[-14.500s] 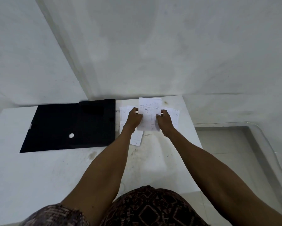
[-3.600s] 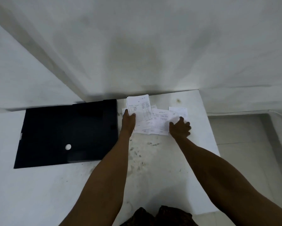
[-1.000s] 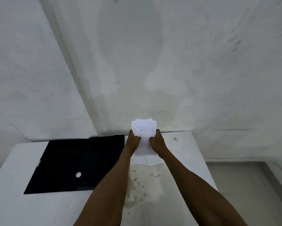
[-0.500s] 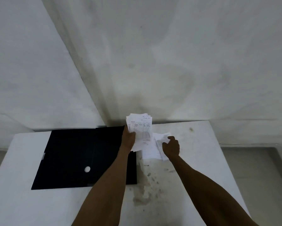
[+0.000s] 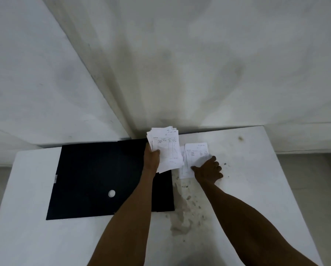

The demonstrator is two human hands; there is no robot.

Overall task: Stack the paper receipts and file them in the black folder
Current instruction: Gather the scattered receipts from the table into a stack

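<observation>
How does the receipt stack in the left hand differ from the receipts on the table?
The held stack is thick and raised, gripped by the left hand; the loose receipts are few and lie flat on the table, touched by the right hand. Both are white, printed.

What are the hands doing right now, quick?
Left hand: closed, holding the stack of receipts.
Right hand: closed, pinching a loose receipt.

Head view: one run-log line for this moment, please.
left hand: holds white paper receipt stack | right hand: pinches loose white receipt on white table | flat black folder: on table
</observation>
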